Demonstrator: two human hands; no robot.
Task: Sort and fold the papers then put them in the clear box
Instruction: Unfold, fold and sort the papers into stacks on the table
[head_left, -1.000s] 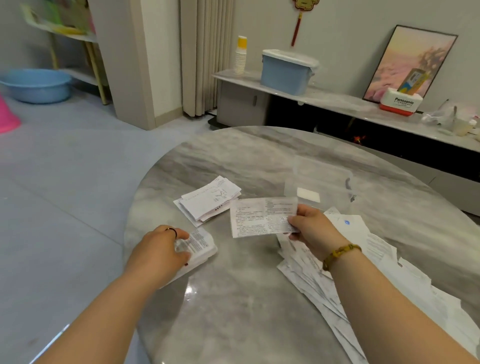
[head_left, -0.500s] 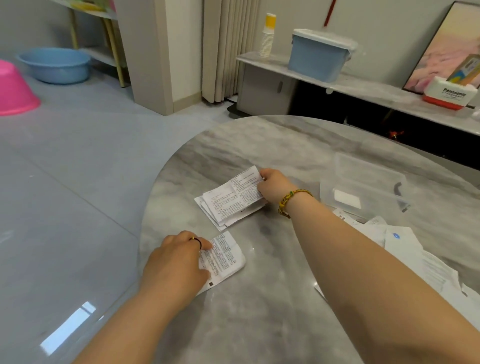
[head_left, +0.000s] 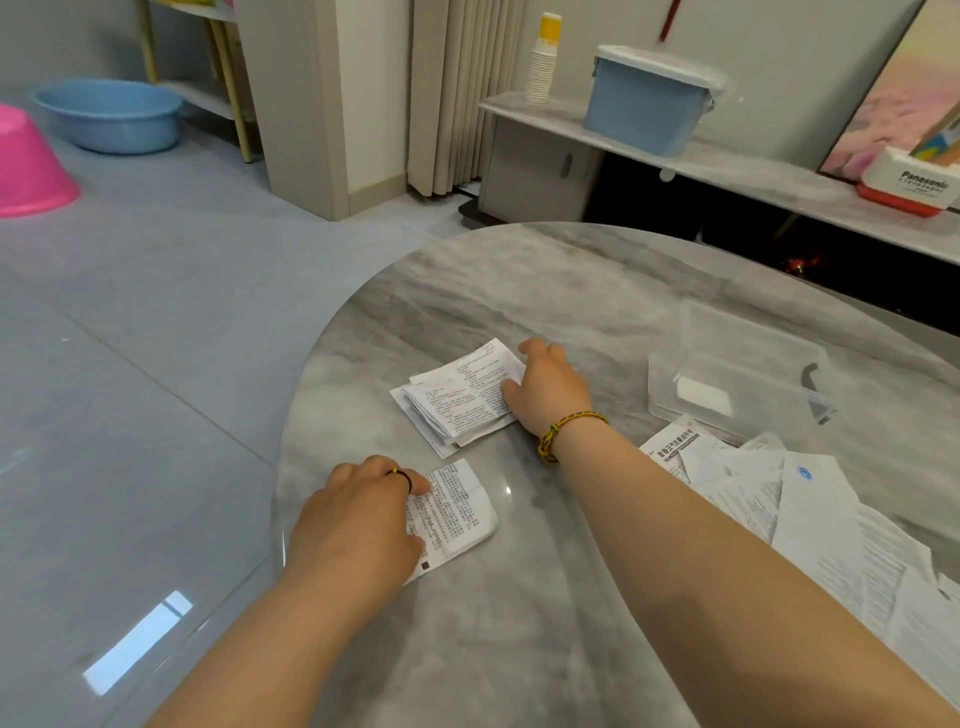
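Note:
A stack of folded printed papers (head_left: 457, 400) lies near the table's left side. My right hand (head_left: 545, 387) rests on the stack's right edge, fingers on the top sheet. Closer to me, one folded paper (head_left: 457, 512) lies flat, with my left hand (head_left: 358, 519) pressing on its left part. The clear box (head_left: 748, 332) stands open to the right, with a small white piece inside. A loose heap of unfolded papers (head_left: 810, 509) spreads at the right, partly hidden behind my right forearm.
The round marble table (head_left: 545, 280) ends close to my left hand. Beyond it is grey floor with a pink basin (head_left: 26, 166) and a blue basin (head_left: 109, 119). A low shelf at the back holds a blue lidded bin (head_left: 644, 104) and stacked cups (head_left: 543, 62).
My right hand carried a printed sheet from in front of the clear box leftwards and laid it on the folded stack. My left hand stays on the near paper.

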